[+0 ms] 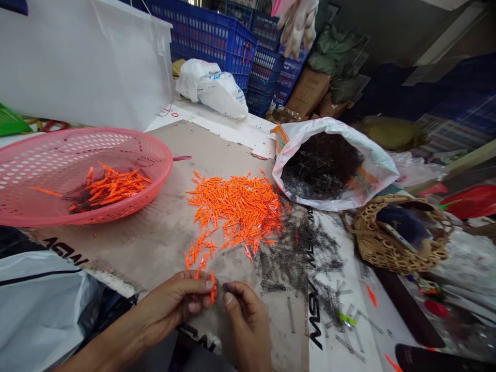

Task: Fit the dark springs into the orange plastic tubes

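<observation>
My left hand (182, 302) is closed in a pinch on a small orange plastic piece (212, 290), held upright at the near edge of the cardboard sheet (163, 227). My right hand (242, 315) is closed beside it, thumb and finger pinched on a small dark metal spring (226, 285) that touches the orange piece. Just beyond the hands lies a heap of orange pieces (236, 206). To its right a scatter of thin metal springs (298, 258) spreads over the sheet.
A pink basket (155, 181) at the left holds more orange pieces. An open white bag (372, 160) of dark springs lies at the right, a woven basket (372, 248) near it. Blue crates (217, 31) and a white sack (217, 88) stand behind.
</observation>
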Tool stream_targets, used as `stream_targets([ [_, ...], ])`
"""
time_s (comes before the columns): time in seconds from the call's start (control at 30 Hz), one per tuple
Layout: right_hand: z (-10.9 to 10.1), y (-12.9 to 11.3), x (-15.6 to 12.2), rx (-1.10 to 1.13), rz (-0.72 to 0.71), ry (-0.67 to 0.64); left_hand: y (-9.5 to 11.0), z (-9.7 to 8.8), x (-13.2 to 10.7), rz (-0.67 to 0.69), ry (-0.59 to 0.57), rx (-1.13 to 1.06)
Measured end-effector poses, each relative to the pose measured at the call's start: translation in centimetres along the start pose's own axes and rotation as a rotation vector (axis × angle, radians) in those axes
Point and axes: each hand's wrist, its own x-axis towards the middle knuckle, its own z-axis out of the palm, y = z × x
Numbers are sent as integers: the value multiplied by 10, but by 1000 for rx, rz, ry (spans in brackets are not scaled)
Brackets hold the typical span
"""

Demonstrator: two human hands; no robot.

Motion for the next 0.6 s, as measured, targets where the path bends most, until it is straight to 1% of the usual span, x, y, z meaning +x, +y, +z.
stream_targets([
  [0.07,0,-3,-3,-78,-35,-28,0,0,1,39,20,16],
  [0.2,6,-8,-6,-126,-64,21,-3,2,3,119,31,97],
  [0.27,9,-9,-6,-129,-60,37,-5,2,3,136,35,125],
  [0.37,10,-9,-7,-141,-59,26,-9,1,3,148,67,161],
  [0.47,11,-7,-7,-161,-66,20,-13,0,4,176,81,190],
  [0.6,11,-3,-8,-206,-93,45,-15,3,4,197,119,230],
])
